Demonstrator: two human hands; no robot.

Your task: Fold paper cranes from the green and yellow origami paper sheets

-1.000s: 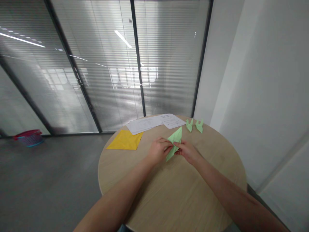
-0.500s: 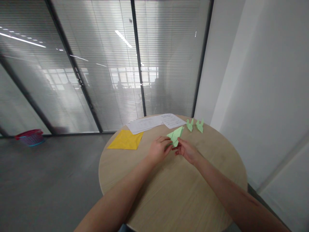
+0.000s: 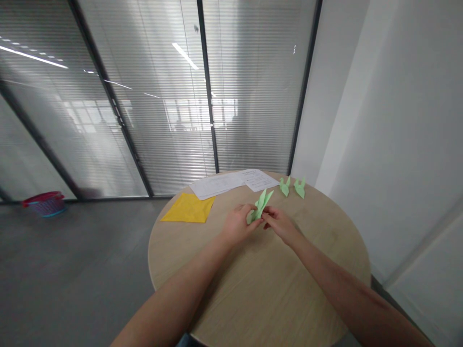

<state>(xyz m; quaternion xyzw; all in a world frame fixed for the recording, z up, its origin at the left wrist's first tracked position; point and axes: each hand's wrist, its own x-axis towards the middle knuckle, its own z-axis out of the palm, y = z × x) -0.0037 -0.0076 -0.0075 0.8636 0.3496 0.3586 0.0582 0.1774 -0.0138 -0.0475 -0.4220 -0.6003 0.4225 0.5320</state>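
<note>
A light green folded paper (image 3: pixel 261 204) stands between my two hands over the round table, its pointed flaps directed up and apart. My left hand (image 3: pixel 238 222) grips it from the left, fingers behind and thumb in front. From the right, my right hand (image 3: pixel 278 222) pinches its lower right side with the fingertips. The fingers cover the lower part of the paper. Just beyond my right hand sit two finished-looking green paper cranes, one crane (image 3: pixel 285 186) on the left and another crane (image 3: pixel 299 188) on the right.
Yellow paper (image 3: pixel 190 208) lies flat at the table's left edge. White sheets (image 3: pixel 220 185), one with printed text, overlap along the far edge of the round wooden table (image 3: pixel 275 294). A red and blue basket (image 3: pixel 47 204) is on the floor at left. Glass panels with blinds rise behind.
The green paper has turned from showing a broad flat face to being more edge-on, its flaps now spread. My right fingers have closed in nearer to my left hand.
</note>
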